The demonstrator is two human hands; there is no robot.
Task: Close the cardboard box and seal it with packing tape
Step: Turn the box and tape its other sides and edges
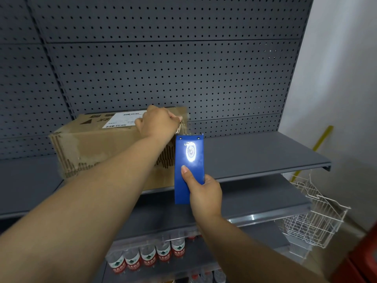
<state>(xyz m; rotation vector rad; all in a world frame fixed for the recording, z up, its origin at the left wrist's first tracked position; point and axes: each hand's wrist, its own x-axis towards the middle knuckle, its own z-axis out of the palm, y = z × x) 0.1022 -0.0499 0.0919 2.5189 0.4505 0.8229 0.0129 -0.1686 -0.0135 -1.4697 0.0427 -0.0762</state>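
Observation:
A worn brown cardboard box [98,146] with a white shipping label [122,119] on top stands closed on a grey shelf [255,154]. My left hand [157,122] rests on the box's top right corner, fingers curled over the edge where clear tape shows. My right hand [204,193] grips a blue tape dispenser [188,166], held upright just right of the box's near corner, thumb pressed on its flat face. A thin strip of clear tape seems to run from the dispenser's top up to the corner under my left hand.
A grey pegboard wall [173,68] backs the shelving. A lower shelf [234,203] juts out below, and water bottles with red labels [149,258] stand beneath it. A white wire basket [314,213] hangs at the right, near a white wall.

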